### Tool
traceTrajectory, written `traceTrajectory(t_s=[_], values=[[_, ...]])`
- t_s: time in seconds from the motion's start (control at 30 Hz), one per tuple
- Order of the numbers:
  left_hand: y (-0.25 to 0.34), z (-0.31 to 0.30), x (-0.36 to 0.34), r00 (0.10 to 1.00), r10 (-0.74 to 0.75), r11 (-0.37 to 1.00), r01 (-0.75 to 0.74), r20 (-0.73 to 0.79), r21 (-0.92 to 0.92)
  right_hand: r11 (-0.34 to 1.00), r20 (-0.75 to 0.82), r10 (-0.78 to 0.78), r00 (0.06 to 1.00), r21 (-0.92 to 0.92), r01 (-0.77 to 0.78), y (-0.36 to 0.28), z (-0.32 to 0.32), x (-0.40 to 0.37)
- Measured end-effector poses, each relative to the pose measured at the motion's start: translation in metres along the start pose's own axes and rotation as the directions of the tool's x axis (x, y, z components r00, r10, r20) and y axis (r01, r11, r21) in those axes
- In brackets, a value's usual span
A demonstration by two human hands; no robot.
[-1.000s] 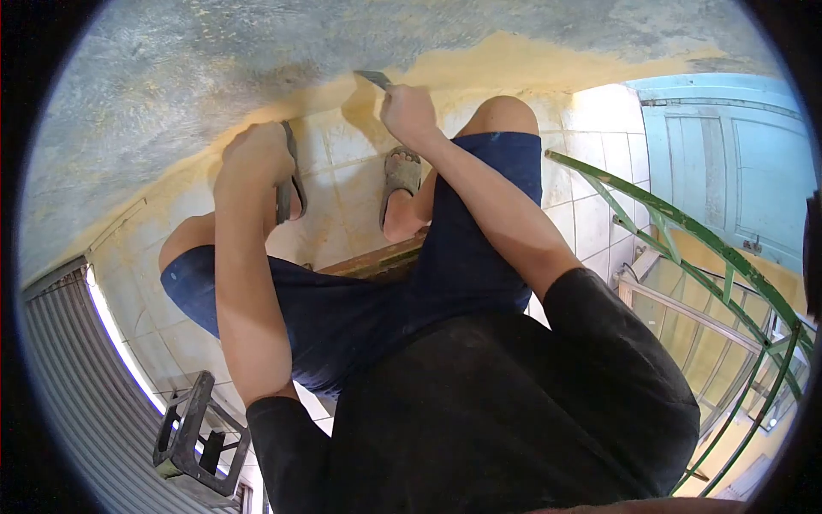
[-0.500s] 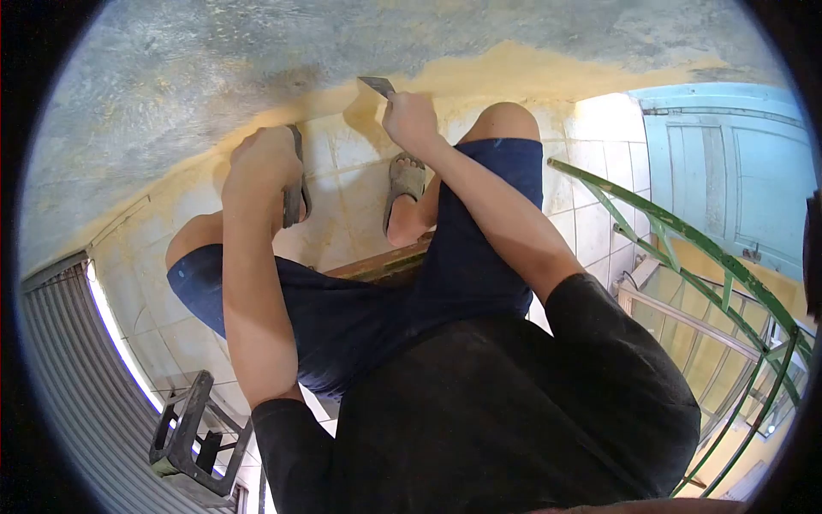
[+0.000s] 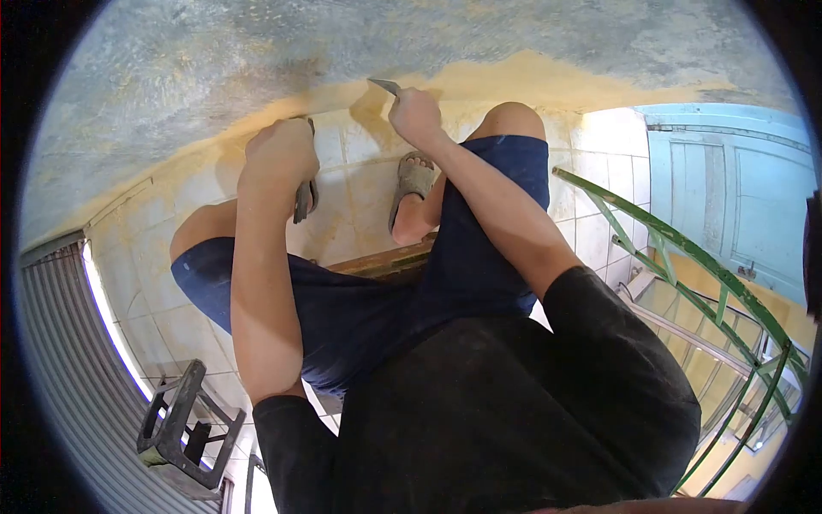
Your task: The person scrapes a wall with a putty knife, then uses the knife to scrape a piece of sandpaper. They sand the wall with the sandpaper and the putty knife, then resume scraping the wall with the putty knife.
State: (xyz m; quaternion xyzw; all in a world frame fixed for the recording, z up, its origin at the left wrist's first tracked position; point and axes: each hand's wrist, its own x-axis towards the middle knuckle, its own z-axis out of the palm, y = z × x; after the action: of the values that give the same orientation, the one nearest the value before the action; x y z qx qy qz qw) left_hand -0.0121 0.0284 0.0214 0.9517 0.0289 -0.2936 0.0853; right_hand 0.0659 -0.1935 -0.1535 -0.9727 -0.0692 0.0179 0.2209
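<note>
My right hand (image 3: 417, 117) is closed around a putty knife (image 3: 385, 86), whose flat blade points up and left at the wall's lower edge. Yellow paint shows along the bottom of the wall (image 3: 514, 79), with mottled grey above it. My left hand (image 3: 281, 154) is closed like a fist, low in front of the wall and over my left foot. I cannot tell what is in it, since its fingers are turned away. Below and beside that hand shows part of a dark sandal (image 3: 301, 204). My other foot wears a greyish sandal (image 3: 414, 178).
Stained white tiles (image 3: 368, 193) cover the floor. A low wooden piece (image 3: 390, 261) lies under my legs. At left are a dark stool (image 3: 175, 428) and a corrugated shutter (image 3: 77, 343). A green metal frame (image 3: 676, 244) and a light-blue door (image 3: 771, 188) stand at right.
My left hand has shifted right and slightly down, now covering more of the sandal. The putty knife has turned, its blade looking narrower. The whole view has shifted slightly.
</note>
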Motion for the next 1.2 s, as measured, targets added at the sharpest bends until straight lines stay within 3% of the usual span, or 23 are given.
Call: traceTrajectory(t_s=[0.07, 0.3, 0.43, 0.5, 0.57, 0.6, 0.67, 0.73, 0.8, 0.83, 0.87, 0.93, 0.97, 1.0, 1.07, 1.1, 1.17, 1.2], values=[[-0.003, 0.005, 0.003, 1.0, 0.005, 1.0, -0.005, -0.012, 0.003, 1.0, 0.066, -0.018, 0.998, -0.011, 0.019, 0.001, 0.005, 0.006], [-0.011, 0.008, 0.005, 1.0, -0.015, 0.997, 0.014, -0.014, -0.072, 1.0, 0.027, 0.009, 1.0, -0.021, -0.008, 0.008, 0.007, 0.005], [-0.016, 0.012, 0.013, 0.999, 0.02, 0.998, -0.022, -0.028, -0.062, 0.99, 0.128, -0.131, 0.983, -0.035, 0.136, 0.022, 0.023, 0.015], [-0.018, 0.015, 0.021, 0.998, 0.032, 0.99, -0.024, 0.052, -0.142, 0.983, 0.138, -0.172, 0.975, -0.034, 0.178, 0.02, 0.013, 0.015], [-0.013, 0.014, 0.027, 0.994, 0.033, 0.99, -0.018, 0.108, -0.14, 0.998, 0.397, -0.053, 0.916, -0.012, 0.063, 0.015, -0.003, 0.007], [-0.01, 0.014, 0.029, 0.984, 0.035, 0.99, -0.011, 0.176, -0.138, 0.997, 0.392, -0.065, 0.918, -0.016, 0.077, 0.015, -0.01, 0.003], [-0.008, 0.019, 0.03, 0.988, 0.071, 0.994, -0.06, 0.134, -0.086, 0.935, 0.61, 0.174, 0.773, 0.144, -0.324, 0.012, -0.022, -0.006], [-0.007, 0.04, 0.051, 0.99, 0.108, 0.994, -0.106, 0.093, -0.032, 0.931, 0.633, 0.159, 0.757, 0.159, -0.329, 0.028, -0.021, -0.009], [-0.007, 0.069, 0.089, 0.98, 0.04, 0.994, -0.018, 0.196, -0.11, 0.927, 0.656, 0.145, 0.741, 0.172, -0.334, 0.026, -0.035, -0.011], [-0.006, 0.071, 0.083, 0.982, 0.036, 0.993, -0.014, 0.185, -0.119, 0.876, 0.672, 0.155, 0.724, 0.245, -0.415, 0.018, -0.049, -0.017], [-0.004, 0.074, 0.078, 0.979, 0.053, 0.97, -0.004, 0.196, -0.244, 0.813, 0.692, 0.161, 0.704, 0.311, -0.492, 0.009, -0.061, -0.024], [0.003, 0.095, 0.082, 0.982, 0.061, 0.875, 0.033, 0.178, -0.483, 0.754, 0.704, 0.135, 0.698, 0.384, -0.533, 0.008, -0.07, -0.027], [0.011, 0.129, 0.105, 0.993, -0.013, 0.785, 0.082, 0.115, -0.614, 0.675, 0.714, 0.116, 0.69, 0.453, -0.582, 0.007, -0.075, -0.027], [0.02, 0.165, 0.133, 0.991, -0.125, 0.653, 0.115, 0.043, -0.748, 0.688, 0.715, 0.107, 0.691, 0.449, -0.57, 0.003, -0.078, -0.03], [0.047, 0.241, 0.199, 0.904, -0.413, 0.313, 0.029, -0.109, -0.949, 0.367, 0.763, 0.215, 0.61, 0.515, -0.774, -0.004, -0.082, -0.033], [0.06, 0.267, 0.219, 0.846, -0.511, 0.188, -0.06, -0.15, -0.98, 0.236, 0.814, 0.171, 0.555, 0.513, -0.825, 0.015, -0.065, -0.027], [0.077, 0.267, 0.213, 0.819, -0.563, -0.04, -0.165, -0.114, -0.986, 0.168, 0.81, 0.192, 0.554, 0.53, -0.832, 0.022, -0.062, -0.017], [0.083, 0.243, 0.184, 0.878, -0.477, -0.181, -0.124, -0.023, -0.976, 0.098, 0.805, 0.217, 0.552, 0.545, -0.833, 0.025, -0.062, -0.01]])
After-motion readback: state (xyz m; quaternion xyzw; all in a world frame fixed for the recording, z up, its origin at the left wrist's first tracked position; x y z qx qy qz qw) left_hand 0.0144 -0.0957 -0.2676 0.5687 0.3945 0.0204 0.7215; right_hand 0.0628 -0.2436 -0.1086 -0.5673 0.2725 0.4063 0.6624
